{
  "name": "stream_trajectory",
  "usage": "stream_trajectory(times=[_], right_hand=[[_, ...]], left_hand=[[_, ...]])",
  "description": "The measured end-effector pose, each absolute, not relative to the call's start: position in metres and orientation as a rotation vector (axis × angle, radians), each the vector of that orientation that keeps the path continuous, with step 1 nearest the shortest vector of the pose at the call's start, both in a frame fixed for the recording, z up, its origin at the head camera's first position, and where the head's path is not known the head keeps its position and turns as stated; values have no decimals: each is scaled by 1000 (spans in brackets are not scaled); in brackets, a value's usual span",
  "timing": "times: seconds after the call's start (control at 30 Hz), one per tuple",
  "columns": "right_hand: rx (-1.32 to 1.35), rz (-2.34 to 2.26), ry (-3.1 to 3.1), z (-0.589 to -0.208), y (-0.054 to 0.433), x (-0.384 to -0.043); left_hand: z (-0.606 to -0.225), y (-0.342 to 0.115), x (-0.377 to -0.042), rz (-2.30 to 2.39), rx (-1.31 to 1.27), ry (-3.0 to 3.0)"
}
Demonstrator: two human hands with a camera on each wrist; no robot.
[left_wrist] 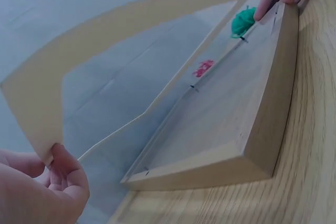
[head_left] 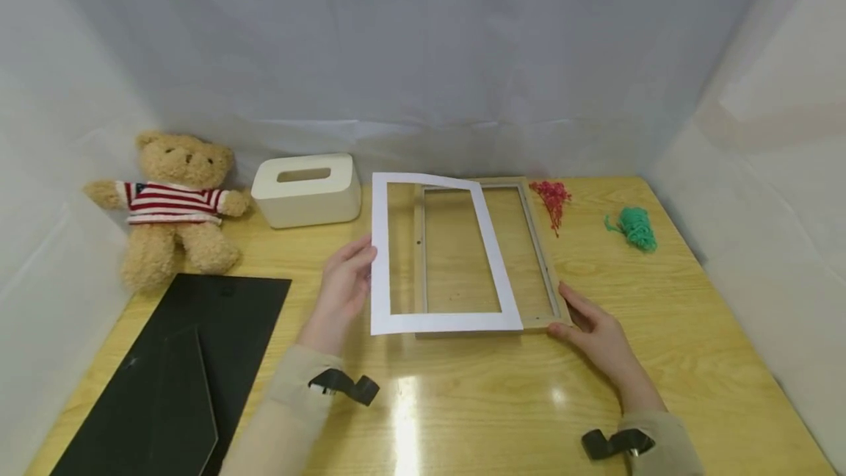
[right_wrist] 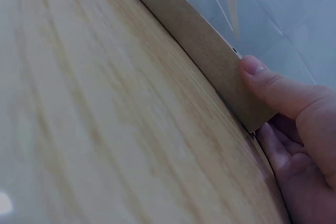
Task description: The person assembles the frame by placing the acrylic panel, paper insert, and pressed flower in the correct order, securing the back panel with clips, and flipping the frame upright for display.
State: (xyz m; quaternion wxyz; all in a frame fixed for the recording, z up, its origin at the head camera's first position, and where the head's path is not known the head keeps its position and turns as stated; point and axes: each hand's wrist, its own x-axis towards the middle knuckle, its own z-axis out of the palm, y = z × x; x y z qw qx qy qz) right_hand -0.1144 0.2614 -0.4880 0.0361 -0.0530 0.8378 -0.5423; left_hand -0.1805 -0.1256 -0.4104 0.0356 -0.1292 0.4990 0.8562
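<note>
A white paper mat (head_left: pixel 380 263) with a rectangular opening is pinched by my left hand (head_left: pixel 342 281) at its left side. It hangs tilted above the left part of a wooden picture frame (head_left: pixel 545 259); the left wrist view shows the mat bowed and raised off the frame (left_wrist: pixel 273 93). My right hand (head_left: pixel 598 333) grips the frame's near right corner, its thumb (right_wrist: pixel 262 77) on the near side and its other fingers around the corner. The frame lies flat on the table, with small metal tabs along its inner edge.
A black frame back (head_left: pixel 142 366) with a stand leg lies at the left, below a teddy bear (head_left: pixel 178 204). Behind stands a white tissue box (head_left: pixel 311 200). Pink dried flowers (head_left: pixel 552 197) and a green yarn bundle (head_left: pixel 637 228) lie right of the frame.
</note>
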Motion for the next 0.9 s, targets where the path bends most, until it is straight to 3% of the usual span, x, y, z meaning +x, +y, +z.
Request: stream_trajectory(times=[0.4,0.9], right_hand=[[-169,-1679,2573,-488,261,-114],[-165,-1680,2586,-488,261,-115]], left_hand=[[-423,-87,-209,2576,-476,1584],[-435,-61,-220,2359,-464,1884]])
